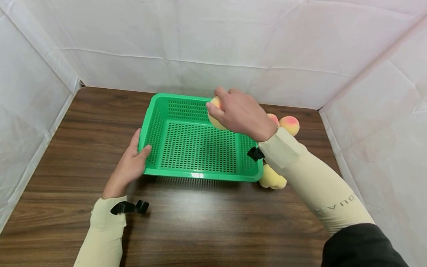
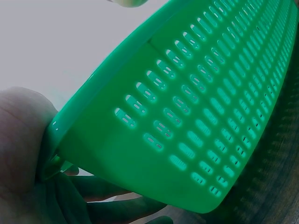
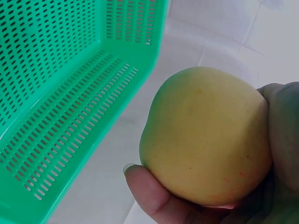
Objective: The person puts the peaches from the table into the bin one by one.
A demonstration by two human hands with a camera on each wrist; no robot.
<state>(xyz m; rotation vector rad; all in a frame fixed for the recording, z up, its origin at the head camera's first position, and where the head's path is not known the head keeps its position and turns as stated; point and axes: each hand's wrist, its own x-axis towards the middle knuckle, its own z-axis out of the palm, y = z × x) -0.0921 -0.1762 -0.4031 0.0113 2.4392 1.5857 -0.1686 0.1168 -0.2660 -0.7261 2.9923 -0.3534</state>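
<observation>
A green slotted plastic basket (image 1: 200, 144) lies in front of me, its slotted floor showing in the head view. My left hand (image 1: 131, 163) grips its left rim, thumb over the edge; in the left wrist view the other fingers (image 2: 117, 207) reach along the outside, below the rim. Over the basket's back right part, my right hand (image 1: 238, 113) holds a peach (image 1: 217, 115), yellow with a reddish blush. Its round yellow side fills the middle of the right wrist view, with the basket's slotted wall (image 3: 79, 116) to the left.
Two more peaches, one blushed pink (image 1: 289, 125) and one partly hidden by the right wrist (image 1: 273, 118), sit right of the basket. Yellow fruit (image 1: 272, 178) lies by its front right corner. White sheeting (image 1: 213, 44) rises behind the dark wooden table (image 1: 186, 230).
</observation>
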